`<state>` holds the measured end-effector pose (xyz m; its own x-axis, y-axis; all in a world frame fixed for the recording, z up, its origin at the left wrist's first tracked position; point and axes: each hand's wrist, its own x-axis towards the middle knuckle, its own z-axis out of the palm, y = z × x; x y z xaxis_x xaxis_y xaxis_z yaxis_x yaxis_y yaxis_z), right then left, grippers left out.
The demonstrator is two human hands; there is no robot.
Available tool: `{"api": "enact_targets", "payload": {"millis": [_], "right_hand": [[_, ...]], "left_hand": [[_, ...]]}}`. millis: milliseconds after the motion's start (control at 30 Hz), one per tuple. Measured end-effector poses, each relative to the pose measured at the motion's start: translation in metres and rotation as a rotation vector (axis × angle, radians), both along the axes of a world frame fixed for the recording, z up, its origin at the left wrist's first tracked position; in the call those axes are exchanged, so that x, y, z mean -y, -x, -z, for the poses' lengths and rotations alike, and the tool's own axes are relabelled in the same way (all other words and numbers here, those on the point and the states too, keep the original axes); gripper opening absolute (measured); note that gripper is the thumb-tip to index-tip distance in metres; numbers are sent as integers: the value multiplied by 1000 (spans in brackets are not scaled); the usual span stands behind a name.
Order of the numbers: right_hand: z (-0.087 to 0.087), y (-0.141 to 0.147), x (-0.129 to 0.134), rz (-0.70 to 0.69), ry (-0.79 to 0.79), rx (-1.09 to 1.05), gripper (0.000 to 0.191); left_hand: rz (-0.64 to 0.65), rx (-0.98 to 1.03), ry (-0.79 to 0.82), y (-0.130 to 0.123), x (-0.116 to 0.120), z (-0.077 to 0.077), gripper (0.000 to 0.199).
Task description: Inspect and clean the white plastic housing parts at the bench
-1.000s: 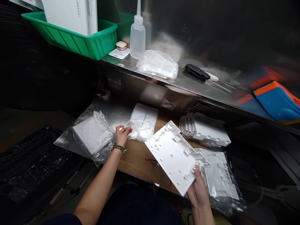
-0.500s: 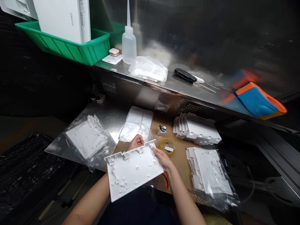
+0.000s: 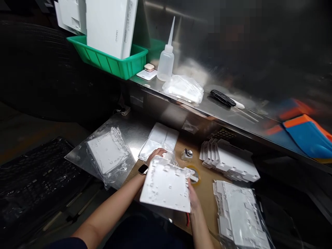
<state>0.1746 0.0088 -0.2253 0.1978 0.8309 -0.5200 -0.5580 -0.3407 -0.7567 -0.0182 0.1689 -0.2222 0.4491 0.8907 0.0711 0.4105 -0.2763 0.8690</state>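
A white plastic panel [image 3: 166, 188], molded with small clips and posts, is tilted in front of me. My right hand [image 3: 192, 197] grips it by the right edge. Beyond the panel, my left hand [image 3: 156, 154], a watch [image 3: 143, 169] on its wrist, reaches to the stack of clear plastic bags [image 3: 162, 136]. Its fingers curl over crinkled film at the front of the stack; the fingertips are partly hidden. To the right of the bags lie a small container with a metal top [image 3: 186, 154] and a roll of yellow tape [image 3: 197, 180], partly behind the panel.
Bagged white panels [image 3: 106, 152] lie left, more bagged panels [image 3: 243, 214] right, below a stack of white panels [image 3: 233, 159]. The shelf above holds a green bin [image 3: 111, 64], a squeeze bottle [image 3: 166, 62], filled bags [image 3: 184, 89], a black-handled tool [image 3: 223, 98] and a blue-orange object [image 3: 308, 135].
The camera view has shifted, so the scene sits further right and lower. The panel has turned and lies further right in view. My left hand has extended over the bags.
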Motion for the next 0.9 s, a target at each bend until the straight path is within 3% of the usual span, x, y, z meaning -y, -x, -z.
{"api": "enact_targets", "payload": {"millis": [100, 200, 267, 333, 400, 500, 667, 800, 900], "right_hand": [[-6, -8, 12, 67, 3, 6, 83], [-20, -19, 38, 357, 43, 106, 92], [-29, -19, 58, 591, 83, 303, 97], [-32, -10, 75, 704, 138, 583, 98], [-28, 5, 84, 699, 147, 797, 95], [-20, 27, 84, 692, 79, 872, 91], [-21, 38, 72, 729, 118, 866, 93], [-17, 38, 70, 536, 108, 846, 96], [-10, 40, 75, 389, 135, 912, 94]], "left_hand": [[60, -62, -49, -9, -4, -9, 56], [195, -109, -91, -20, -6, -17, 79], [270, -135, -100, -30, -9, -20, 75], [302, -164, -97, -40, -14, -19, 62], [280, -196, -93, -47, -19, -17, 41], [218, -230, -94, -54, -25, -12, 17], [256, -209, -92, -58, -27, -7, 36], [288, -139, -102, -61, -27, -11, 83], [256, -89, -134, -59, -27, -18, 84]]}}
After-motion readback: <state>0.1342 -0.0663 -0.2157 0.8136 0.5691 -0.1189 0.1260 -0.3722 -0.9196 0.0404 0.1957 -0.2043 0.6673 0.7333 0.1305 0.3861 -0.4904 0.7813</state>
